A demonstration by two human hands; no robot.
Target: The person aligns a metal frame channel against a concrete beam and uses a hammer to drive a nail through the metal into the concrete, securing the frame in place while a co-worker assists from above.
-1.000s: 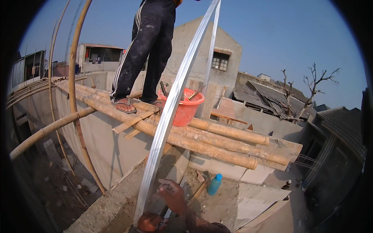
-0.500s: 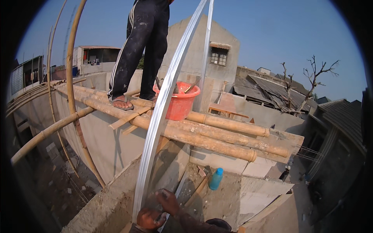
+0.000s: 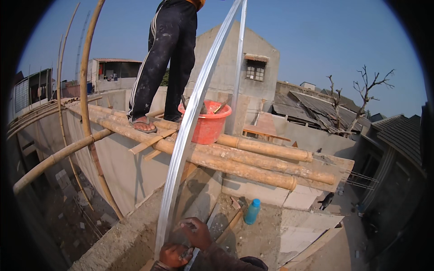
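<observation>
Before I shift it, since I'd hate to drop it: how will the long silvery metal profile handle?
The metal profile looks like thin folded sheet, so it's probably light for its length. Being ridged lengthwise, it should be fairly stiff, though so long a piece may flex. Narrow and standing steeply, it could topple sideways if pushed.

We note the long silver metal channel, banded lengthwise bright and greyer. Round red plastic bucket: pale smears. Thick tan bamboo poles: whitish blotches. Co-worker's long black cloth trousers: white side stripes, pale spatter. We log the cylindrical teal bottle, brighter blue cap. Gabled house wall: grey.
</observation>
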